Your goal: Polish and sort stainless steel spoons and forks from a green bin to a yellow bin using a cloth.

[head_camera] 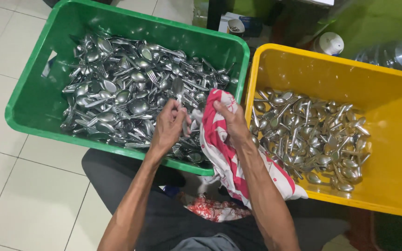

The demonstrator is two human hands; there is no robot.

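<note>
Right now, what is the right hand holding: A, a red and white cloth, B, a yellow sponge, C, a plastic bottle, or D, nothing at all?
A: the right hand grips a red and white cloth that drapes down between the green crate and the yellow crate, while the left hand holds a piece of cutlery.

Pale floor tiles (33,204) on the left and below. A white cup (235,25) at the top, past the far edge of the bins, with something dark inside. A white bottle cap (330,43) at top right. Beside it a big clear water jug (394,55), lying at the right edge. A green wall or board (373,21) behind those. A scrap of red and white patterned fabric (215,208) low in the middle, on dark cloth.
</note>
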